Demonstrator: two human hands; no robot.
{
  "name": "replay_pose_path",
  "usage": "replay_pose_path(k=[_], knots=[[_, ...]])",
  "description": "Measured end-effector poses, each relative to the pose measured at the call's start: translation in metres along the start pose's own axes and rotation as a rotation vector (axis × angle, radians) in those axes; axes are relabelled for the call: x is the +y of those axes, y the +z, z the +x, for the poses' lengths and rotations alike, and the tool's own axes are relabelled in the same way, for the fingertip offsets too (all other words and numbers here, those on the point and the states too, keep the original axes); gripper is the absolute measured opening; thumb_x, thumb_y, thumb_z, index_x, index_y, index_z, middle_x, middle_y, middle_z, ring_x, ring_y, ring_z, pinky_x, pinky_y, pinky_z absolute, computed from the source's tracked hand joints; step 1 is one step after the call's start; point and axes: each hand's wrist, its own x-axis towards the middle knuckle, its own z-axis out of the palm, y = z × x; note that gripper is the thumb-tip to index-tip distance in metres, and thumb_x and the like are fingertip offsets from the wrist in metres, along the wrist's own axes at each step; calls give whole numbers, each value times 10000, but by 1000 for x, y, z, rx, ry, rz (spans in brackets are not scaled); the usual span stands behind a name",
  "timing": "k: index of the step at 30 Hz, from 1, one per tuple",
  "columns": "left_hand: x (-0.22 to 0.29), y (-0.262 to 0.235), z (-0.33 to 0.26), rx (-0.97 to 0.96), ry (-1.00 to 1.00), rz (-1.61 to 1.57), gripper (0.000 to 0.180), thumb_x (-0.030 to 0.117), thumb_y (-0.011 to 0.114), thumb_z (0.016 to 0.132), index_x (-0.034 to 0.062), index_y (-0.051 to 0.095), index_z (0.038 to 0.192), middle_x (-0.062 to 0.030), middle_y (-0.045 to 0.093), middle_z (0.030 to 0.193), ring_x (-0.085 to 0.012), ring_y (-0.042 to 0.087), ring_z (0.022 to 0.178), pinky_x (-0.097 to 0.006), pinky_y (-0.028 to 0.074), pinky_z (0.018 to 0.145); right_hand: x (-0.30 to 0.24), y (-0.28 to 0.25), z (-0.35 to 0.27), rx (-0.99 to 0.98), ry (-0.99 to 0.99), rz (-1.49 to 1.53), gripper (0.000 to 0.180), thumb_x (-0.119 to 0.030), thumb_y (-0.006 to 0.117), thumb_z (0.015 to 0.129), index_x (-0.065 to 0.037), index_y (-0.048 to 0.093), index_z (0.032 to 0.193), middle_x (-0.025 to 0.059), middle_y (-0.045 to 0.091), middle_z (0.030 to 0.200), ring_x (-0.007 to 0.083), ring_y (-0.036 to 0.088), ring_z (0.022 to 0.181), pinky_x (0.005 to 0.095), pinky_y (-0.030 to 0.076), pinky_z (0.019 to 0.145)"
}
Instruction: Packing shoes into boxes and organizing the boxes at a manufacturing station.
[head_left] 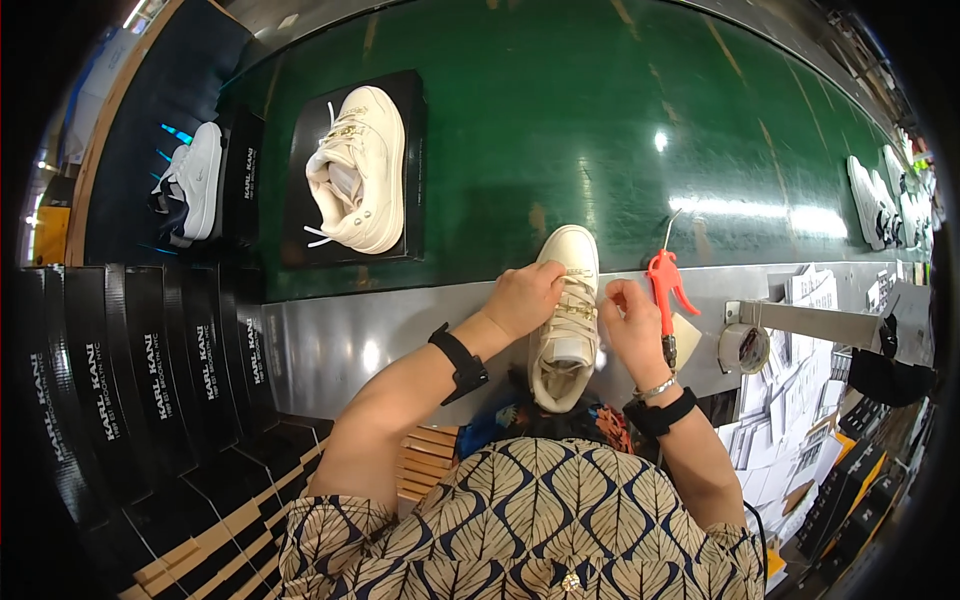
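A cream lace-up sneaker [570, 315] lies in front of me on the metal table edge, its toe pointing away and its heel near my body. My left hand [525, 298] is closed on the sneaker's left side, fingertips at the laces near the toe. Just off the other side, my right hand [632, 322] has its fingers curled into a pinch; whatever is between them is too small or hidden to name. Close beside that hand rests a red air blow gun [661, 280] with a thin bent nozzle. Another cream sneaker [360, 170] sits on a black shoebox [413, 110] to the left.
Stacked black shoeboxes [100, 390] line the left side, with a white sneaker [200, 185] beyond them. A green belt surface [520, 110] runs across, carrying white sneakers [868, 205] at far right. A tape roll [745, 348] and loose papers [790, 390] lie right.
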Motion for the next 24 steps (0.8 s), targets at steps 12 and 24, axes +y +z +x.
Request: replay_pose_path(k=[12,24], knots=[[14,-13,12,-349,-5,210,126,155,593,724,64,654,788,-121,636,758,-302,623,710,-381,510,624,-17,-2,32,-311,-265,-429,128,-34,558,731,-55,569,857,148,626,729,319,618,701,407,490,632],[18,-6,32,-521,194,387,125,158,608,693,37,618,721,-143,629,686,-322,627,654,-406,514,601,-31,5,44,-400,-247,-601,106,-107,596,718,-56,560,803,137,640,737,303,636,723,384,499,626]])
